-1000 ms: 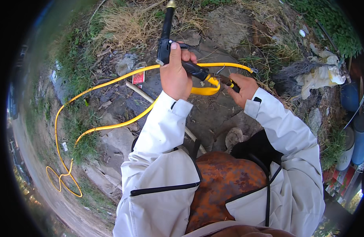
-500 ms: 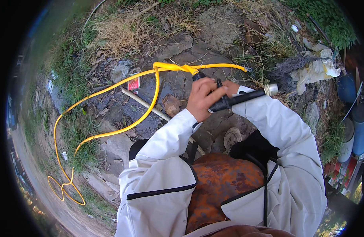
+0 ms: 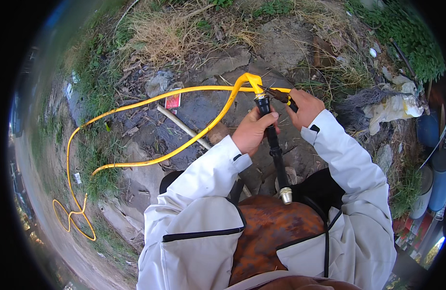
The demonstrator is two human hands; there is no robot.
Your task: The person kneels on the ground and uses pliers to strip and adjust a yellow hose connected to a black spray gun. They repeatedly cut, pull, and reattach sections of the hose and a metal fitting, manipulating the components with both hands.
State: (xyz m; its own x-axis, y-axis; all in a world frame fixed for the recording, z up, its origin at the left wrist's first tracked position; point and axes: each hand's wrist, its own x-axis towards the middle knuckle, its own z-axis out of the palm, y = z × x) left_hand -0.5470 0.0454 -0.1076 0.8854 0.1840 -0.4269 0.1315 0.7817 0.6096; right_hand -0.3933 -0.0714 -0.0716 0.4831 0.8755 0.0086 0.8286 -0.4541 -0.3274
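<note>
My left hand [image 3: 253, 131] is wrapped round a black hose nozzle [image 3: 278, 159], which points down toward my body and ends in a silver metal tip [image 3: 286, 195]. A yellow hose [image 3: 224, 111] bends sharply over the nozzle's upper end. At that joint sits a metal band or wire [image 3: 261, 96], too small to make out fully. My right hand [image 3: 306, 107] is closed on pliers [image 3: 278, 94] with dark and yellow handles. Their jaws are beside the joint, and whether they grip the wire is not plain.
The hose runs left across rocky ground and grass to a loop [image 3: 70, 217]. A pale stick [image 3: 184, 126] and a red packet [image 3: 173, 100] lie near it. On the right are a torn plastic bag [image 3: 394, 108] and blue containers [image 3: 439, 181].
The nozzle has swung from pointing right to pointing down toward me. My right hand has come out from behind it to the right, and the pliers now show at the hose joint.
</note>
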